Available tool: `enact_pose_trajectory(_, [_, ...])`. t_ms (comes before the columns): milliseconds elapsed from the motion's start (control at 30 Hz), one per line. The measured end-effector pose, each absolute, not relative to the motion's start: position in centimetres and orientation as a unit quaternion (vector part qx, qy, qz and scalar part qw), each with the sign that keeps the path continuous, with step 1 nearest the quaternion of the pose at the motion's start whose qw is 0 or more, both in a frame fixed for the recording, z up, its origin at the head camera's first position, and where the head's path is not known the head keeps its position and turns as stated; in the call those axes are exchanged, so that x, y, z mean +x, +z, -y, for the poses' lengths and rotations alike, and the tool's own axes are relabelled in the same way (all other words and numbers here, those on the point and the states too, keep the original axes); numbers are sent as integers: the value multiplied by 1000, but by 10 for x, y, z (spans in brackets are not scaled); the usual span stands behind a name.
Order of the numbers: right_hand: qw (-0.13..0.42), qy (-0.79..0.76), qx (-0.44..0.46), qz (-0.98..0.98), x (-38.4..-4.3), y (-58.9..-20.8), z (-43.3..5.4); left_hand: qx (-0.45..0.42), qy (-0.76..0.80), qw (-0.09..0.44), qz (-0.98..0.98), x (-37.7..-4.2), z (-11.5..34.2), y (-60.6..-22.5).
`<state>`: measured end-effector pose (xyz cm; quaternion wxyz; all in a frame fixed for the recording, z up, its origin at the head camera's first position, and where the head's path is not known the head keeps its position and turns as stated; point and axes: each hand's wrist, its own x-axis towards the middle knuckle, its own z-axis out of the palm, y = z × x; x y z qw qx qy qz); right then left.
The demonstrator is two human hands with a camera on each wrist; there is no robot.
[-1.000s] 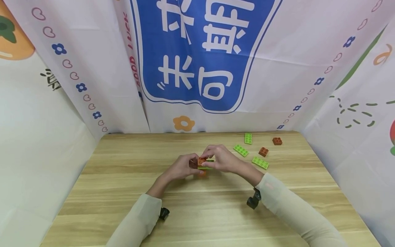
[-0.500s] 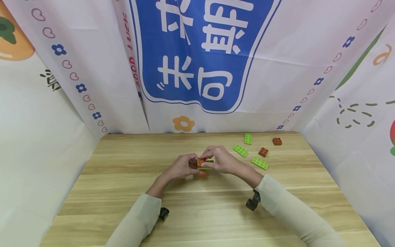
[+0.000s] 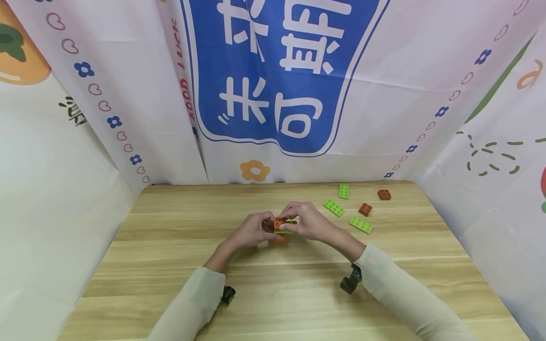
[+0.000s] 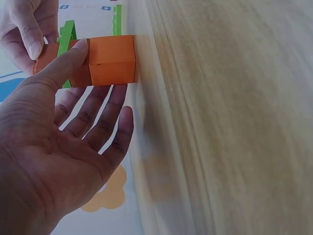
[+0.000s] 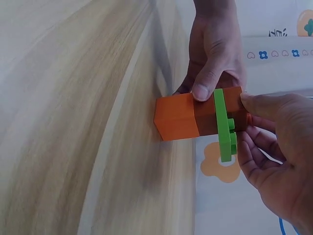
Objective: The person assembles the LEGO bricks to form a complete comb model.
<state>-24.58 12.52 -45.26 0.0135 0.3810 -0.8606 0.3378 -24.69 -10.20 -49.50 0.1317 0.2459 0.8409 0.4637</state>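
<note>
A short tower of toy building bricks stands near the table's middle. At its base is an orange brick (image 5: 177,116), with a brown brick (image 5: 205,117) directly above. A green plate (image 5: 223,127) lies on that and juts out to one side, its studs showing. Topmost is another brown brick (image 4: 45,56). The left hand (image 3: 251,231) holds the lower brown brick between thumb and fingers, partly covering it. With thumb and fingertips, the right hand (image 3: 310,221) pinches the top brown brick.
To the right, on the wooden table (image 3: 281,293), lie several loose pieces: green plates (image 3: 360,225) and two brown bricks, one nearer (image 3: 365,209), the other at the back right. Printed white cloth (image 3: 170,156) closes off the back and sides.
</note>
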Motion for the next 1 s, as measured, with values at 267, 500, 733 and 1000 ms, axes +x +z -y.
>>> enact_pose_trajectory(267, [9,360,379,853,-248,-453,-128,243,456,129,-847,-246,101,-490])
enact_pose_trajectory(500, [6,358,380,853,-248,-454,-135,242,455,127,-847,-246,101,-489])
enact_pose_trajectory(733, [10,364,368,856,-249,-455,-153,230,457,130,-849,-244,101,-488])
enact_pose_trajectory(1000, [30,361,359,860,-246,-451,-179,215,461,142,-849,-245,101,-489])
